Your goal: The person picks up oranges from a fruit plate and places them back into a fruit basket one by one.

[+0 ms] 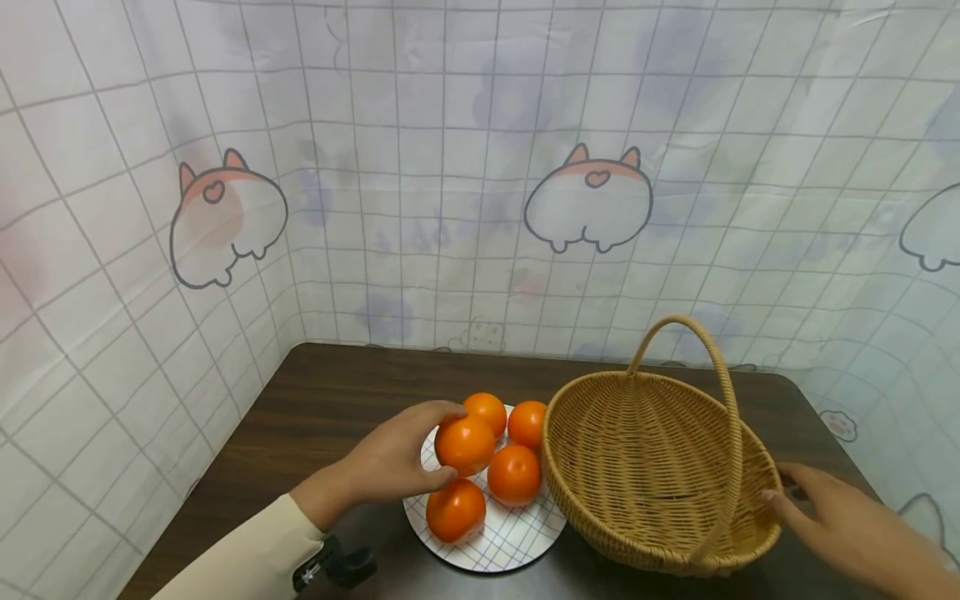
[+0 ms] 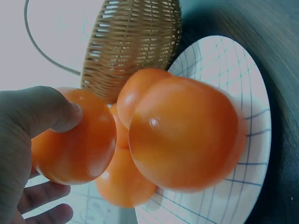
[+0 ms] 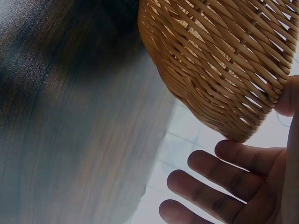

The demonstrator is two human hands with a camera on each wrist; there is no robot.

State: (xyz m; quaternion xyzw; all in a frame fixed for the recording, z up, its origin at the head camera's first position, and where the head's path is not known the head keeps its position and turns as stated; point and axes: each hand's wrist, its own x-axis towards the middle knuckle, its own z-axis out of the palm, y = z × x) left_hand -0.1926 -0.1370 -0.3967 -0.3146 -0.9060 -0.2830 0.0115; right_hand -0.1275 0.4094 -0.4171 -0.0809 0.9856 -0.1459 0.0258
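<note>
My left hand (image 1: 393, 454) grips an orange (image 1: 465, 446) between thumb and fingers, holding it over a round white plate with a dark grid pattern (image 1: 504, 543). In the left wrist view the thumb presses on the side of the held orange (image 2: 77, 144). Several more oranges lie on the plate, with one orange (image 1: 456, 510) nearest the front. At the right, my right hand (image 1: 847, 521) pinches the rim of a wicker basket (image 1: 637, 467) between thumb and index finger; its other fingers extend below in the right wrist view. The basket's visible inside holds nothing.
The basket stands tilted to the left, its side against the plate's right edge, with a tall arched handle (image 1: 731, 417). Everything sits on a dark wooden table (image 1: 360, 375). Grid-patterned cloth (image 1: 465, 167) hangs behind and at both sides.
</note>
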